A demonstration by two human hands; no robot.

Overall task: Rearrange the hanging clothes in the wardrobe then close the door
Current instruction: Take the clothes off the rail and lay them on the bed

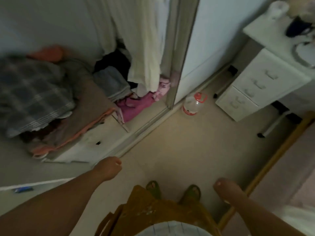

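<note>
Cream-white hanging garments (144, 40) fall in long folds inside the open wardrobe, just beside the edge of its mirrored sliding door (175, 53), which stands partly open on the floor track. Below them lie a crumpled magenta cloth (133, 106) and a grey-blue folded cloth (110, 80). A grey plaid blanket (32, 94) rests on folded brown and peach fabrics at the wardrobe's left side. The left hand (109, 169) hangs over the pale floor near the track, fingers curled in, holding nothing. The right hand (226, 189) hangs loose, fingers relaxed, empty. A clear plastic bottle with a red cap (192, 104) stands on the floor near a white drawer unit (250, 89).
</note>
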